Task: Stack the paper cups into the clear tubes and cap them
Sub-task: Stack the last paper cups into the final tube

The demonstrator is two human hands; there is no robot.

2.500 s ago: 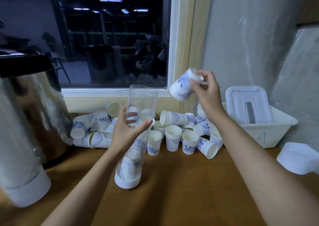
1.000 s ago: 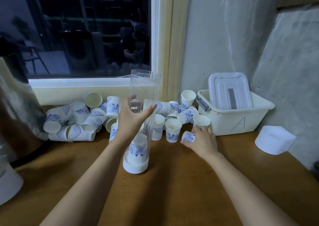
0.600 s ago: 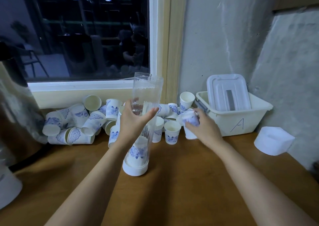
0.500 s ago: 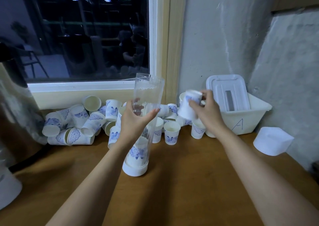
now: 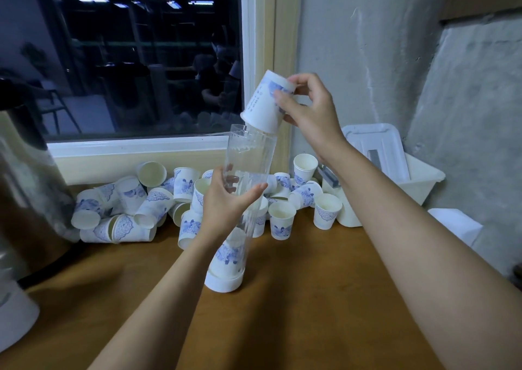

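Clear plastic, one item: tube [image 5: 250, 155], standing upright on a white base cap [image 5: 223, 282] near the middle of the bench [image 5: 282, 327], toward its back edge.

Head view, entries:
- The left hand [image 5: 226, 203] is gripping the tube at mid-height, fingers curled round the far wall and thumb on the near side.
- A blue-printed cup [image 5: 228, 256] is sitting at the bottom of the tube. How many are nested there cannot be told.
- The right hand [image 5: 308, 107] is pinching one paper cup [image 5: 264, 104] by its base end, fingers and thumb closed on it. The cup is mouth-down and tilted, its rim at or just above the tube's open mouth.
- Loose cups [image 5: 127, 200], some upright and some on their sides, are lying heaped along the back edge below the window sill.
- A white bin [image 5: 423, 180] with a lid [image 5: 372, 143] propped in it is standing at the back right corner.
- A white cap-like piece [image 5: 454, 225] is lying at the right edge.
- A steel urn [image 5: 25, 194] is occupying the left edge.

Risks, as judged: the cup is meeting the opening at a tilt, so its rim is likely to catch on the tube's lip and jam or crumple. A downward push at that point could tip the tall, narrow tube if the left hand's grip slackens, knocking it into the heap behind.
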